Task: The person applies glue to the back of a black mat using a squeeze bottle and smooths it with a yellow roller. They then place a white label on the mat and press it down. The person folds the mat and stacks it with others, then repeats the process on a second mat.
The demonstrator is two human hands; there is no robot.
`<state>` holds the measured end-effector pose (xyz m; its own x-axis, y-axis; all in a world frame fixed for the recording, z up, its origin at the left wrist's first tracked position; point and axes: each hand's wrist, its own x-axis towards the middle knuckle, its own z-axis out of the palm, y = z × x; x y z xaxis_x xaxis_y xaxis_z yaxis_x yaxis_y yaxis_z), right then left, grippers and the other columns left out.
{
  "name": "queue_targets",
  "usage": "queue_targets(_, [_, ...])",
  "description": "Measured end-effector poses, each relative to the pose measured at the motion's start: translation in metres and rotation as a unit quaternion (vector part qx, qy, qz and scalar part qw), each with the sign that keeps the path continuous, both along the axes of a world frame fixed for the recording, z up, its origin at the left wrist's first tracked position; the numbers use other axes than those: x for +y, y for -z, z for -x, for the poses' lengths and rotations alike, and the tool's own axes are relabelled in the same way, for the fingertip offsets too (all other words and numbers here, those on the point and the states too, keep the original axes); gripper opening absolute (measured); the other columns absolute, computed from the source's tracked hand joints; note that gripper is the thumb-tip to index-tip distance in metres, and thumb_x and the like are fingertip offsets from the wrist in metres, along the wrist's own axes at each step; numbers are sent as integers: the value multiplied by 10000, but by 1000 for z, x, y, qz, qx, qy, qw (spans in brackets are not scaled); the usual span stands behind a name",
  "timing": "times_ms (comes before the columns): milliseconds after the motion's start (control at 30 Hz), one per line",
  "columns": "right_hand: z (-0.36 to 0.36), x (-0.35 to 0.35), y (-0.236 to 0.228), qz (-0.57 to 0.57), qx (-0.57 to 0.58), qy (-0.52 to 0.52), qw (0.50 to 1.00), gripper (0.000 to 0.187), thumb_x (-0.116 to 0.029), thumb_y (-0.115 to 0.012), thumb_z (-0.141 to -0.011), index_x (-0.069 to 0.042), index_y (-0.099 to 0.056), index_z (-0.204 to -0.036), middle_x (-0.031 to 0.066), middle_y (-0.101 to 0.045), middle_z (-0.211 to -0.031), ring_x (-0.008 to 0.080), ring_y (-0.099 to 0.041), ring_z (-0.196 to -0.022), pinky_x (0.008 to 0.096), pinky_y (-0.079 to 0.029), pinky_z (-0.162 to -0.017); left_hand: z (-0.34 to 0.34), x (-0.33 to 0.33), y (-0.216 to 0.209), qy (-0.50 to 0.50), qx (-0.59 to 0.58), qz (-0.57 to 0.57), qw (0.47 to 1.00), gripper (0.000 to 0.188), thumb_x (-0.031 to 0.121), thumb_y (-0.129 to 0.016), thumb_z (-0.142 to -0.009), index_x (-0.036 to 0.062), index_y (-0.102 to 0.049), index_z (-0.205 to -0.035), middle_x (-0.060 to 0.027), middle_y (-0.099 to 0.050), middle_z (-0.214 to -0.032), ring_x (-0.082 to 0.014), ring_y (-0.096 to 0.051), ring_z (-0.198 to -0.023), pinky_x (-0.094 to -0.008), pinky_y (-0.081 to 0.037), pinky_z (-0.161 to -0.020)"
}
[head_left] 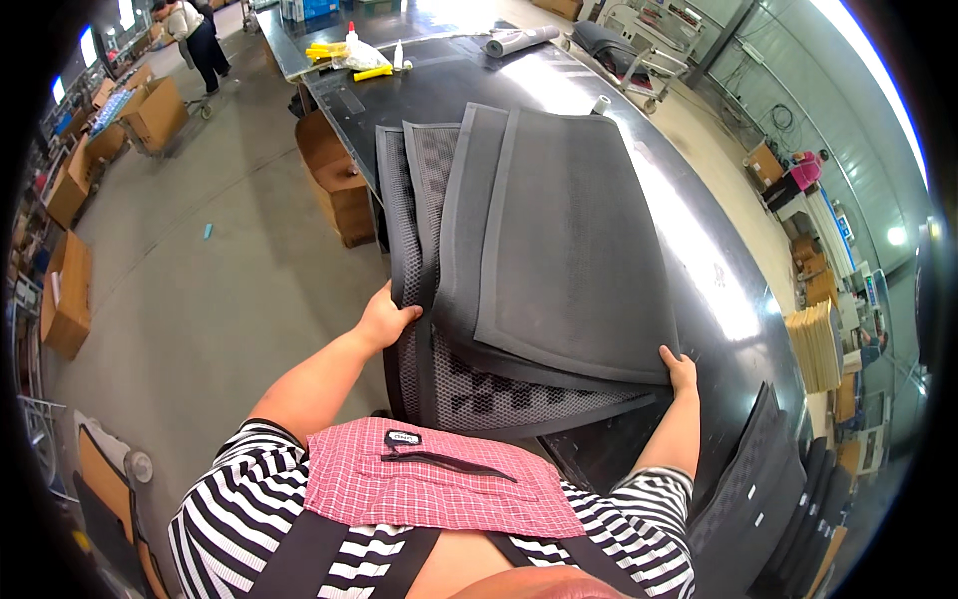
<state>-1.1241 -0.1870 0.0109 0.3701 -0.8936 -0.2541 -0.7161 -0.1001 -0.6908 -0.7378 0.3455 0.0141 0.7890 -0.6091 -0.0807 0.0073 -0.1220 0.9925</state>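
Several dark grey mats lie fanned out in front of me, partly on the black table (pixel 449 88). The top mat (pixel 579 230) shows a smooth, flat face with a paler border. Beneath it, patterned mats (pixel 519 399) with a honeycomb-like texture stick out on the left and toward me. My left hand (pixel 387 317) is closed on the left edge of a patterned mat, its thumb on top and most fingers hidden. At the near right corner, my right hand (pixel 681 369) pinches the edge of the smooth mats; its fingers underneath are hidden.
A white bottle with a red cap (pixel 351 34), yellow tools (pixel 373 72) and a grey roll (pixel 522 41) sit on the far tabletop. An open cardboard box (pixel 334 185) stands by the table's left edge. More mats (pixel 743 489) lean at right. Distant people (pixel 190 40) stand beyond.
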Motion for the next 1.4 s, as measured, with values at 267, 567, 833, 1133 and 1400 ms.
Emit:
queue_targets(267, [-3, 170, -12, 139, -29, 5, 990, 434, -314, -804, -874, 82, -675, -998, 215, -729, -945, 290, -693, -885, 408, -529, -811, -131, -13, -48, 29, -265, -167, 949, 712, 30, -772, -754, 35, -521, -1419, -219, -666, -1294, -362, -618, -1233, -409, -474, -1047])
queue_targets(567, [-53, 344, -7, 69, -125, 150, 978, 590, -363, -787, -902, 84, -592, -1234, 212, -687, -1152, 312, -660, -1057, 396, -502, -945, -257, -100, -84, 104, -320, -220, 916, 871, 30, -756, -768, 80, -395, -1559, -228, -595, -1415, -345, -564, -1321, -383, -448, -1103])
queue_targets(833, [-147, 347, -1, 88, -69, 265, 958, 588, -333, -776, -893, 64, -582, -1281, 228, -660, -1212, 348, -630, -1144, 426, -475, -1008, -360, -170, -67, 202, -359, -321, 853, 896, 95, -755, -807, 255, -351, -1591, -287, -456, -1512, -422, -504, -1356, -432, -447, -1112])
queue_targets(1133, [-328, 376, -67, 260, -22, -92, 961, 621, -182, -802, -800, -3, -580, -1352, 212, -615, -1347, 384, -571, -1264, 465, -431, -1100, -369, -146, -22, 294, 155, 7, 943, 319, 141, -499, -1023, -32, -690, -1211, -112, -723, -1157, -207, -672, -1047, -351, -526, -943])
queue_targets(1400, [-505, 349, -29, 320, 74, -241, 913, 955, -472, -825, -787, -44, -404, -1530, 247, -398, -1547, 429, -441, -1376, 487, -372, -1150, -373, -156, -5, 400, 202, -59, 892, 426, 150, -585, -1005, -63, -552, -1373, -166, -686, -1226, -232, -681, -1059, -353, -559, -896])
